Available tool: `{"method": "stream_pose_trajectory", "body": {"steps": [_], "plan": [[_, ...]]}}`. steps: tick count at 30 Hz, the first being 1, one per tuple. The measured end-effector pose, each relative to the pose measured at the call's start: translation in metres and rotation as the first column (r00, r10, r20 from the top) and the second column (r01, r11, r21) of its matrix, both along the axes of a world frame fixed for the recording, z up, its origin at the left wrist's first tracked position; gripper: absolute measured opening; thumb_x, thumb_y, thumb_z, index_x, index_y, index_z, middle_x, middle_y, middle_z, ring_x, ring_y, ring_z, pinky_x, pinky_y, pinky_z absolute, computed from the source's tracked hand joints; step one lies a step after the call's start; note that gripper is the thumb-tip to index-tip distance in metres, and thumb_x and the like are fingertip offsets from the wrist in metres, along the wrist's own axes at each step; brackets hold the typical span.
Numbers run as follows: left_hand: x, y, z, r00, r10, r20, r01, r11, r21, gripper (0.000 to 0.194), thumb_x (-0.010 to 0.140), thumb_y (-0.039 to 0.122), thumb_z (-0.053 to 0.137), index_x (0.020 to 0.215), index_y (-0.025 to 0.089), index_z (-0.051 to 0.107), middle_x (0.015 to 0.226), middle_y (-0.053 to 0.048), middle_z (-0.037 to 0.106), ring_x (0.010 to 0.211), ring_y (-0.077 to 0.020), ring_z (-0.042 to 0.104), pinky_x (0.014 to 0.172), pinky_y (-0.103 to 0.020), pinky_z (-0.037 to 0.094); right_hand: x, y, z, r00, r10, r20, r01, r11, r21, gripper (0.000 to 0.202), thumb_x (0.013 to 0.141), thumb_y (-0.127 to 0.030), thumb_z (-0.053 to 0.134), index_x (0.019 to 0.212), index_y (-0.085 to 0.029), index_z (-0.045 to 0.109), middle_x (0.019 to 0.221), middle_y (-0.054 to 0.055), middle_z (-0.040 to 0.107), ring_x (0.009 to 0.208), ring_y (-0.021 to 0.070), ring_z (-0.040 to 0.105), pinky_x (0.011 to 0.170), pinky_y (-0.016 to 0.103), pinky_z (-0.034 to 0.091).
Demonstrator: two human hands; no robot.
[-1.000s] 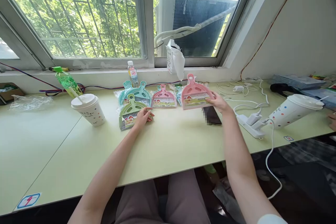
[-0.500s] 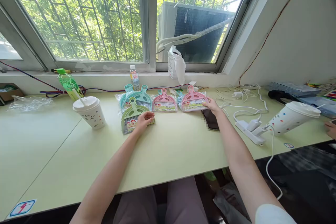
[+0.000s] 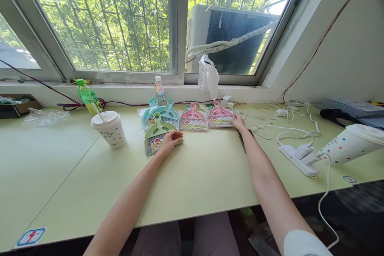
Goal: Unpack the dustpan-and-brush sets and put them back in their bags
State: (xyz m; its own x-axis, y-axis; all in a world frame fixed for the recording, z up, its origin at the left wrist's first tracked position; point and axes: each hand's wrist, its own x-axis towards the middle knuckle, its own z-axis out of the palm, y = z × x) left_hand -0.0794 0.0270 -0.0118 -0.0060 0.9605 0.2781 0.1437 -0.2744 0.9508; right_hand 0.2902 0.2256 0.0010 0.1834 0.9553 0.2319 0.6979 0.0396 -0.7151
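Note:
My left hand lies over the right side of a green dustpan-and-brush set in clear wrap, its fingers curled round the edge. My right hand grips the right edge of a pink dustpan-and-brush set. A second pink set lies just to its left, the two close side by side. Behind the green set are blue sets, overlapping and partly covered. A dark phone lies mostly hidden under my right forearm.
A white lidded cup with a straw stands left, a green bottle behind it. A small bottle is near the wall. Right are a power strip, tangled white cables and another cup. A tissue pack hangs by the window.
My right hand has slid the right pink set left, closer to the other pink one, and its forearm now covers more of the phone. My left hand stays on the green set.

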Motion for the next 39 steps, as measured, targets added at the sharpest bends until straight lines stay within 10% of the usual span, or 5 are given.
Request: {"method": "stream_pose_trajectory", "body": {"steps": [6, 9, 18, 29, 39], "plan": [[0.001, 0.002, -0.003, 0.999, -0.013, 0.037, 0.015, 0.999, -0.034, 0.021, 0.056, 0.026, 0.078, 0.070, 0.016, 0.066, 0.086, -0.007, 0.070, 0.077, -0.0197, 0.067, 0.082, -0.039, 0.056, -0.039, -0.023, 0.007, 0.927, -0.198, 0.319, 0.174, 0.979, 0.101, 0.063, 0.079, -0.022, 0.061, 0.139, -0.018, 0.042, 0.153, 0.018, 0.035, 0.142, 0.0339, 0.026, 0.110, 0.060, 0.022], [0.002, 0.001, -0.003, 1.000, -0.010, 0.012, 0.011, 1.000, -0.029, 0.016, 0.057, 0.025, 0.076, 0.064, 0.016, 0.065, 0.083, -0.008, 0.070, 0.074, -0.0196, 0.067, 0.079, -0.038, 0.056, -0.065, -0.047, 0.016, 0.934, -0.198, 0.298, 0.117, 0.956, 0.270, 0.044, 0.089, -0.025, 0.048, 0.132, -0.019, 0.048, 0.141, 0.017, 0.050, 0.132, 0.0301, 0.041, 0.105, 0.048, 0.033], [0.003, -0.001, 0.000, 0.999, 0.022, -0.037, -0.023, 0.999, -0.031, 0.017, 0.061, 0.029, 0.074, 0.072, 0.017, 0.070, 0.080, -0.008, 0.073, 0.076, -0.0236, 0.070, 0.078, -0.038, 0.056, -0.128, -0.101, 0.001, 0.906, 0.171, 0.388, -0.097, 0.974, -0.205, 0.043, 0.095, -0.053, 0.041, 0.101, -0.017, 0.065, 0.102, 0.018, 0.069, 0.098, 0.0290, 0.065, 0.082, 0.036, 0.046], [0.001, 0.002, -0.004, 0.995, 0.038, -0.095, -0.040, 0.999, -0.014, 0.020, 0.065, 0.034, 0.073, 0.076, 0.018, 0.070, 0.080, -0.007, 0.073, 0.079, -0.0244, 0.070, 0.077, -0.037, 0.055, -0.144, -0.104, 0.003, 0.977, 0.199, -0.081, -0.213, 0.946, -0.243, 0.017, 0.088, -0.034, 0.053, 0.087, -0.018, 0.057, 0.087, 0.010, 0.069, 0.084, 0.0251, 0.069, 0.070, 0.032, 0.051], [0.001, 0.002, -0.001, 0.997, 0.029, -0.067, -0.030, 0.999, -0.018, 0.025, 0.062, 0.037, 0.077, 0.074, 0.018, 0.065, 0.084, -0.007, 0.071, 0.079, -0.0226, 0.069, 0.080, -0.038, 0.055, -0.127, -0.125, 0.015, 0.735, 0.171, -0.656, -0.202, 0.979, 0.028, 0.014, 0.090, -0.036, 0.048, 0.090, -0.022, 0.048, 0.061, -0.003, 0.056, 0.042, 0.0150, 0.062, 0.042, 0.025, 0.045]]}}
